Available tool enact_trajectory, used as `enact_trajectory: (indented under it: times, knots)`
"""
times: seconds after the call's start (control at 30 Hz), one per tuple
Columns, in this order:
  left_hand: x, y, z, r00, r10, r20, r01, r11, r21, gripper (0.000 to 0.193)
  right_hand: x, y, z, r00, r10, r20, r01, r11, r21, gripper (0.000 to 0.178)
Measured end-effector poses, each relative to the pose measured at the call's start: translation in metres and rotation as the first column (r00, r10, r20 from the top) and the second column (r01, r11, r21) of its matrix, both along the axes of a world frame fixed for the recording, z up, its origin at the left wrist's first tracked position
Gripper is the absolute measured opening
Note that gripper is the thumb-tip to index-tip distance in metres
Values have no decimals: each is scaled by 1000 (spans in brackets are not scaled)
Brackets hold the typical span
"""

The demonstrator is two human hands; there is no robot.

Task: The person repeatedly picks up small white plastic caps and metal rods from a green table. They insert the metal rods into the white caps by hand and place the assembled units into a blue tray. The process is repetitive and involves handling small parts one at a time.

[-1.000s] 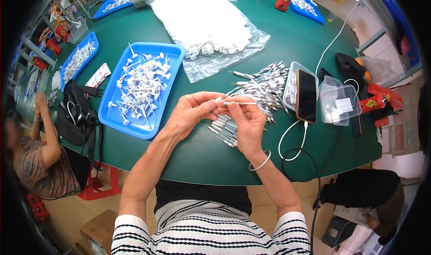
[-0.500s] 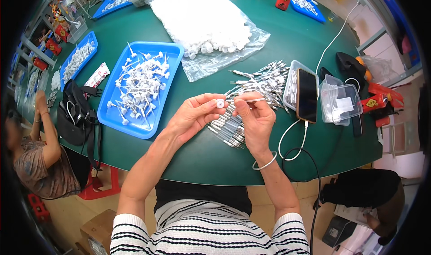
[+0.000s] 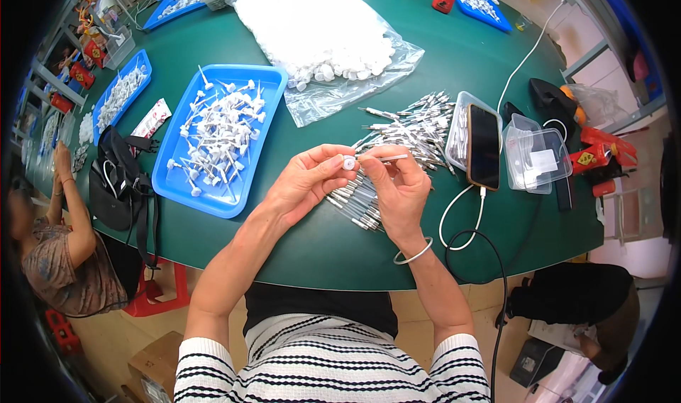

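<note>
Between the thumb and fingers of my left hand point(image 3: 301, 186) is a small round white cap point(image 3: 349, 163). My right hand point(image 3: 401, 197) pinches a thin rod point(image 3: 395, 158), its near end at the cap; my fingers hide whether the two are joined. Below and beyond my hands lie a neat row of rods point(image 3: 353, 201) and a loose heap of metal-ended rods point(image 3: 415, 130). To the left, a blue tray point(image 3: 201, 205) holds many rods with white caps on their ends. Behind my hands, a clear plastic bag point(image 3: 312, 107) is full of white caps.
A phone point(image 3: 484, 147) with a white cable leans on a clear box point(image 3: 460, 105) of rods. Further right are clear containers point(image 3: 543, 163). A black bag point(image 3: 113, 183) lies left of the tray. Another person point(image 3: 71, 247) sits at the far left; someone else point(image 3: 574, 296) is at the right.
My right hand has shifted slightly left, bringing the rod's end up against the cap. My left hand stays nearly still, still pinching the cap.
</note>
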State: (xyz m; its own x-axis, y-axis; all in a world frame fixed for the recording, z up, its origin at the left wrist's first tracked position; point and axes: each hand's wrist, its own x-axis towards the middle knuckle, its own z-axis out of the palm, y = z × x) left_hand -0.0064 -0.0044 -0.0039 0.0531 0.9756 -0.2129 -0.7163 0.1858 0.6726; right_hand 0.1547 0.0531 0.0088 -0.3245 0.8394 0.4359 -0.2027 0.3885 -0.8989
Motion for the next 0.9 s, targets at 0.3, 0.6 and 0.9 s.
enact_trajectory:
  times: [0.3,0.6,0.9]
  knots:
    - [1,0,-1,1000,1,-8,-1,1000,-8,22,-1,-1,5,998,-13,56,9,997,73,6]
    - [1,0,0,1000,4,-19,-5,1000,-13,22,0,0,6,995,-39,96,25,989,143,7]
    - [1,0,-1,999,-3,-37,3,1000,-10,24,-1,1,8,993,-41,110,18,979,205,9]
